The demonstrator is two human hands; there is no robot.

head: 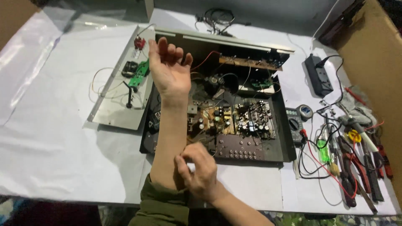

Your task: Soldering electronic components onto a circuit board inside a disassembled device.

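My left hand (167, 69) is raised over an opened black electronics chassis (277, 151), palm towards me, fingers loosely apart and holding nothing. Its bare forearm runs down to a pushed-up green sleeve (161, 205). My right hand (200, 170) rests against that forearm just above the sleeve, with curled fingers and the tips pressed to the skin. Inside the chassis lie circuit boards (251, 119) crowded with small parts, and a brown strip board (251, 62) stands along the back wall.
A detached metal panel (117, 109) with a small green board (140, 73) and wires lies left of the chassis. On the right are a multimeter (295, 124), a black power strip (320, 75) and several pliers and screwdrivers (356, 167). White sheeting (50, 125) covers the table.
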